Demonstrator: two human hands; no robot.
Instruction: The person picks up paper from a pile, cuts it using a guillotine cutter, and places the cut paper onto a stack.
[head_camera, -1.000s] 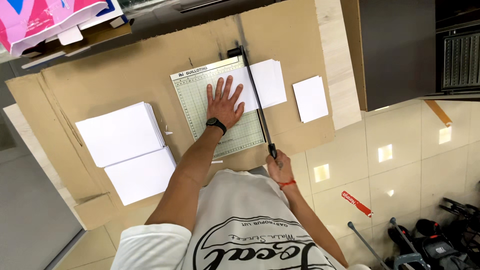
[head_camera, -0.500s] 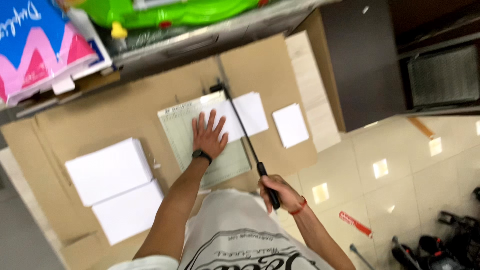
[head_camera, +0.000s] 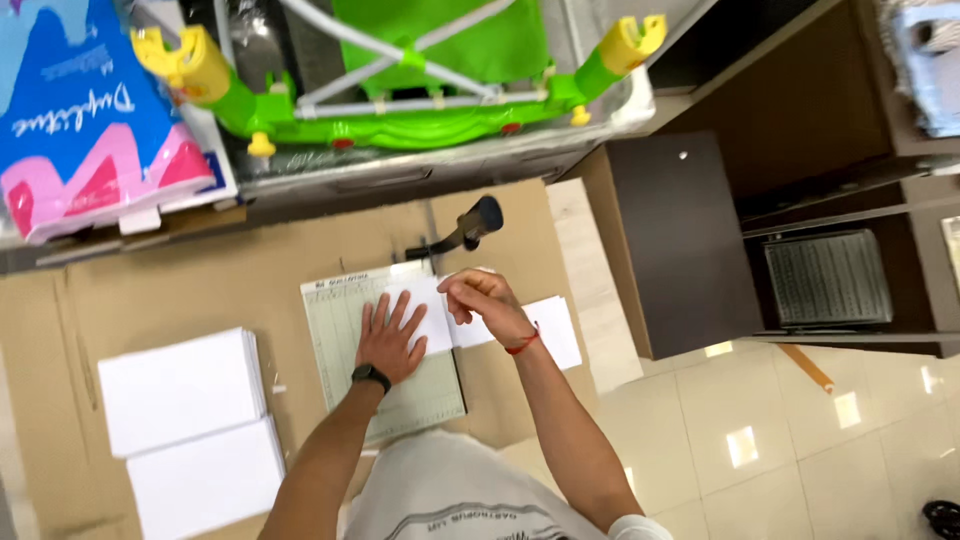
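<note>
1. While your left hand lies flat with fingers spread at frame centre, it presses a white sheet down on the cutter, a pale green gridded board.
2. Your right hand sits just right of it, fingers curled together, tips pinching the sheet's right edge where it meets the board's edge.
3. Look at the blade arm: it stands raised above the board's upper right corner, its black handle tipped toward the camera, neither hand on it.
4. You wear a black watch on the left wrist and a red string on the right.
5. Right of the board, more cut white paper lies on the cardboard, partly behind your right forearm.
6. Lower left of the frame, two white paper stacks sit side by side on that same cardboard, well apart from the cutter.
7. Upper left holds a blue and pink package; top centre, a green and yellow plastic frame.
8. Right side of the frame: a dark brown cabinet stands over glossy beige tiles.
</note>
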